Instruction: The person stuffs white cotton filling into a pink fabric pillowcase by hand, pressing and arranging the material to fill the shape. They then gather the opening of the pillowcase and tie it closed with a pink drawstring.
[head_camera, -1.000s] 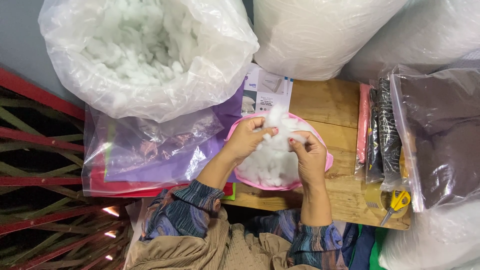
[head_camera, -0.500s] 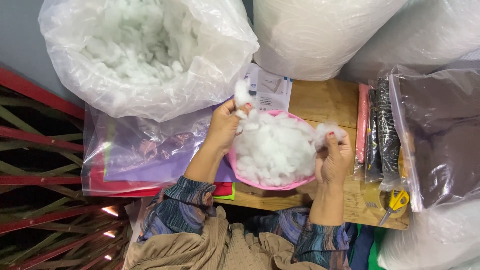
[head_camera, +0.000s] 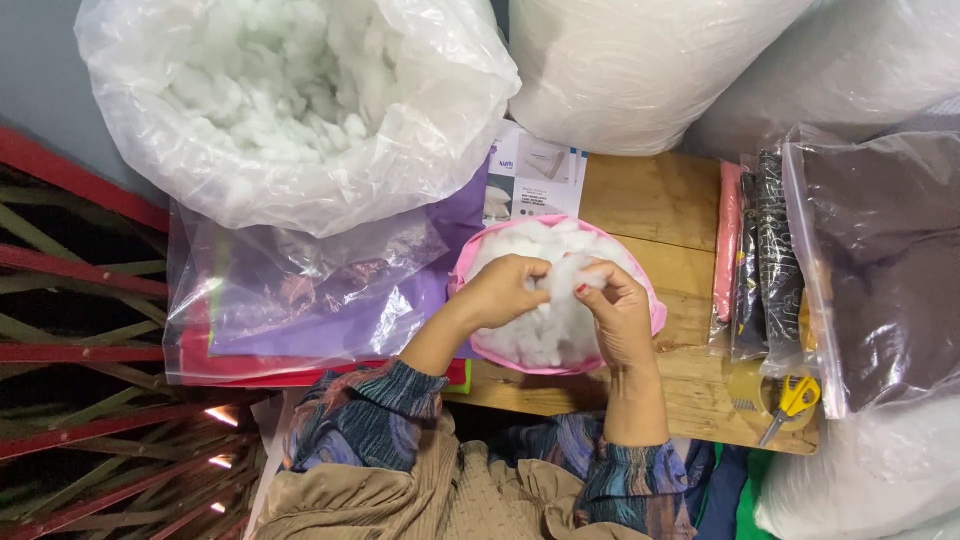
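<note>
- Both hands are in on this: the left hand (head_camera: 503, 292) and the right hand (head_camera: 615, 312) are each pinched onto the same tuft of fluffy white fibre stuffing (head_camera: 560, 275), fingertips nearly meeting over the middle of it.
- That tuft sits right on top of the bigger heap of stuffing packed into a pink fabric casing with a round open mouth (head_camera: 655, 318), which rests on the wooden table (head_camera: 655, 200) straight in front of the person.
- Handling-wise I'd say this stuff is super light, soft and springy, no weight at all. It squashes under any squeeze and tends to pull apart into wisps, so a loose pinch near the middle of a clump looks like the way to go, not at a thin edge where it would just shred.
- Left of the casing lies a stack of clear plastic bags over purple and red sheets (head_camera: 300, 310).
- Behind that is a huge clear plastic sack full of the same white stuffing (head_camera: 290, 100), mouth open.
- Off to the right: folded fabrics in clear sleeves (head_camera: 750, 250), a big bag of dark cloth (head_camera: 880, 260), and yellow-handled scissors (head_camera: 795, 398) near the table edge.
- More bulging white sacks (head_camera: 640, 70) crowd the back.
</note>
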